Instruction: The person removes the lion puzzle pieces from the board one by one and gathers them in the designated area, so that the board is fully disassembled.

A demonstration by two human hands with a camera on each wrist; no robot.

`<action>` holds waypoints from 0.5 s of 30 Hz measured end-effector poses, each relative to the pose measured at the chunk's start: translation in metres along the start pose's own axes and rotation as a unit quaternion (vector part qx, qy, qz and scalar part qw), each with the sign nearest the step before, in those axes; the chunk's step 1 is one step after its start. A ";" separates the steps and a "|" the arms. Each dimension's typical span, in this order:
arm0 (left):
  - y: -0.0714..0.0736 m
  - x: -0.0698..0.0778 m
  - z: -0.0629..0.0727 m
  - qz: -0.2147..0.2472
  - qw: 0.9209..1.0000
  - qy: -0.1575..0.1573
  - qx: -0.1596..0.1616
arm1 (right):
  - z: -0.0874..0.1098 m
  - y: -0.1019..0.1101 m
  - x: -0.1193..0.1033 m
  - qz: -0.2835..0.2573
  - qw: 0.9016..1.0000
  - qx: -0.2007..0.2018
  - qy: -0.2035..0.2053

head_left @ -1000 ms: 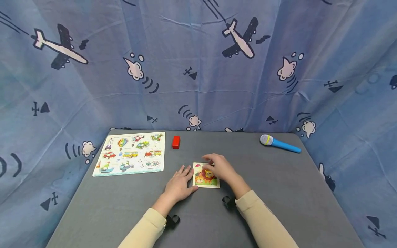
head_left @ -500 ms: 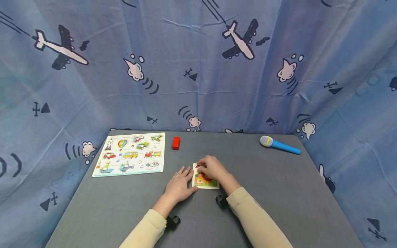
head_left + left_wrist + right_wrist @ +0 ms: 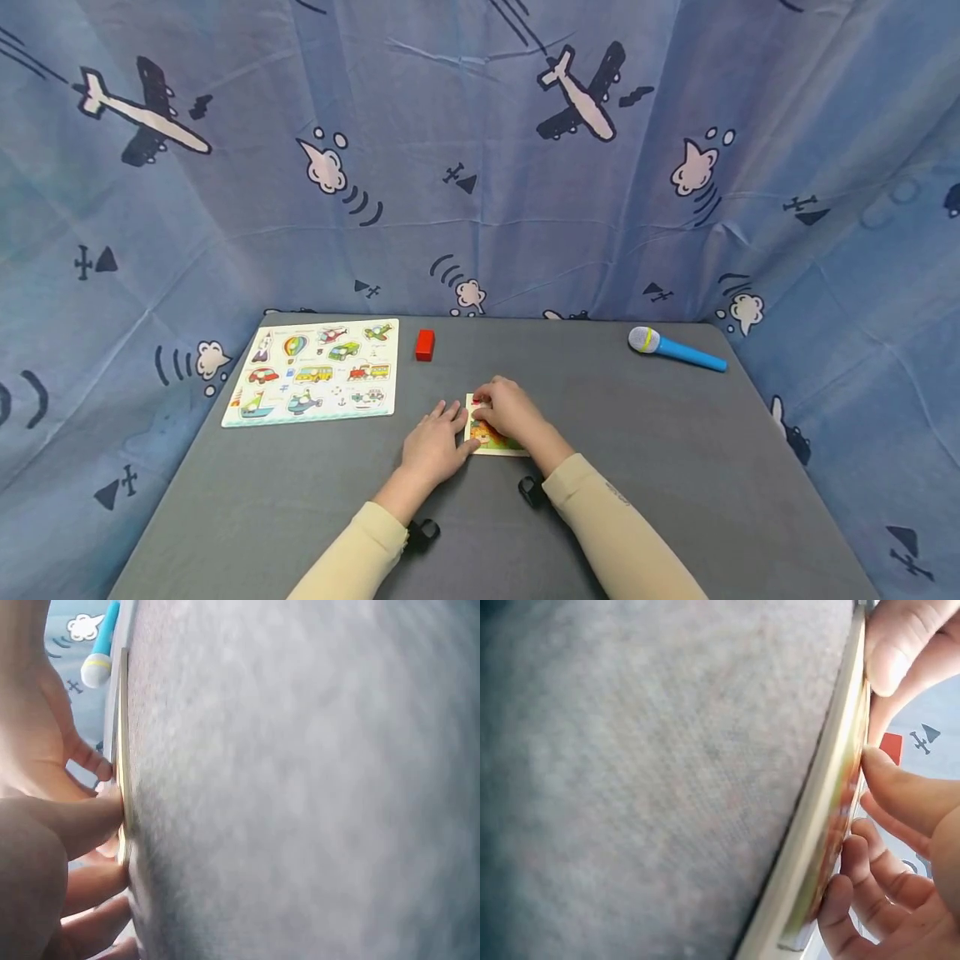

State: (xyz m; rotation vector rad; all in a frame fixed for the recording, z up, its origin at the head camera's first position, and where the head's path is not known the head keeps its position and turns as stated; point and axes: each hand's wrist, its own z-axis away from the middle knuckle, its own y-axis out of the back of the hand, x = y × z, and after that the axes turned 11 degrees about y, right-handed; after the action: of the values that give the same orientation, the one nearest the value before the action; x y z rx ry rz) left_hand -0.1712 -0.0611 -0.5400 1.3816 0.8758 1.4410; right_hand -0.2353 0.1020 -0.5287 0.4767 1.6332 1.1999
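Note:
A small square wooden puzzle board (image 3: 495,443) with a lion picture and a cream rim lies flat on the table. At its left edge my left hand (image 3: 432,448) rests with spread fingers, the thumb on its near left corner. My right hand (image 3: 512,410) covers the upper right of the picture. In the right wrist view, its thumb (image 3: 900,784) and bent fingertips touch the face of the puzzle board (image 3: 829,840). Whether they pinch a piece is hidden. The left wrist view shows the board's thin edge (image 3: 124,750) beside both hands.
On the grey table (image 3: 637,467), a large vehicle picture board (image 3: 315,373) lies at the back left. A red block (image 3: 425,345) stands right of it. A blue toy microphone (image 3: 678,348) lies at the back right. A patterned blue curtain (image 3: 480,183) hangs behind.
My right hand has moved left and lowered onto the puzzle board, its thumb and fingers now at the upper left of the picture. My left hand has barely moved.

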 end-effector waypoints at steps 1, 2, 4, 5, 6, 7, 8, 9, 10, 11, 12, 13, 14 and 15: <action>0.000 0.001 0.000 -0.003 1.000 0.003 0.003 | 0.000 -0.001 0.000 -0.003 1.000 0.002 0.000; 0.000 0.001 0.000 -0.001 1.000 0.007 0.005 | -0.001 -0.001 0.000 -0.005 1.000 0.003 0.001; 0.001 0.002 -0.001 0.001 1.000 0.015 0.005 | -0.001 -0.002 0.001 -0.011 1.000 0.005 0.002; 0.001 0.003 -0.001 0.002 1.000 0.018 0.005 | -0.001 -0.002 0.002 -0.015 1.000 0.005 0.001; 0.001 0.003 -0.001 0.002 1.000 0.019 0.004 | -0.002 -0.003 0.002 -0.018 1.000 0.004 0.000; 0.001 0.003 -0.001 0.001 1.000 0.020 0.004 | -0.002 -0.003 0.002 -0.021 1.000 0.005 -0.002; 0.001 0.003 -0.001 0.002 1.000 0.022 0.002 | -0.002 -0.003 0.002 -0.025 1.000 0.005 -0.003; 0.001 0.004 0.000 0.000 1.000 0.022 0.002 | -0.002 -0.003 0.002 -0.028 1.000 0.005 -0.005; 0.001 0.004 0.000 0.000 1.000 0.021 0.001 | -0.002 -0.003 0.002 -0.032 0.999 0.006 -0.006; 0.001 0.004 0.000 -0.001 1.000 0.020 0.002 | -0.001 -0.002 0.002 -0.036 0.999 0.008 -0.008; 0.001 0.004 0.000 -0.002 1.000 0.019 0.003 | -0.001 -0.002 0.002 -0.040 0.999 0.011 -0.009; 0.001 0.004 0.000 -0.003 1.000 0.019 0.005 | -0.001 -0.002 0.002 -0.044 0.999 0.013 -0.009; 0.000 0.004 0.000 -0.003 1.000 0.019 0.006 | -0.001 -0.001 0.002 -0.048 0.999 0.016 -0.009; 0.000 0.003 0.000 -0.003 1.000 0.019 0.007 | -0.001 -0.001 0.002 -0.052 0.998 0.018 -0.009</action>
State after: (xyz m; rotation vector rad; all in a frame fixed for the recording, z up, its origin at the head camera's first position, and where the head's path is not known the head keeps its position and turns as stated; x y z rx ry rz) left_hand -0.1712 -0.0580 -0.5386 1.3649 0.9162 1.4625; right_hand -0.2365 0.1025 -0.5307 0.4190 1.6467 1.0887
